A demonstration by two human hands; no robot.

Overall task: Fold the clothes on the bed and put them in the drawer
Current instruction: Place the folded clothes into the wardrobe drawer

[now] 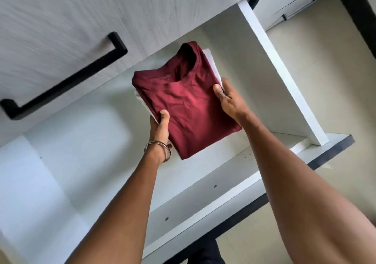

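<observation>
Forearms entered from 6 o'clock, the left wrist carrying metal bangles (157,148). Left hand (159,126) gripped the folded maroon T-shirt (187,105) at its 8 o'clock edge, thumb on top; right hand (228,99) gripped the 3 o'clock edge likewise. A folded white garment (212,64) showed beneath the shirt. Both were held over the open white drawer (203,208). At 10 o'clock, a closed drawer front bore a black handle (67,80).
</observation>
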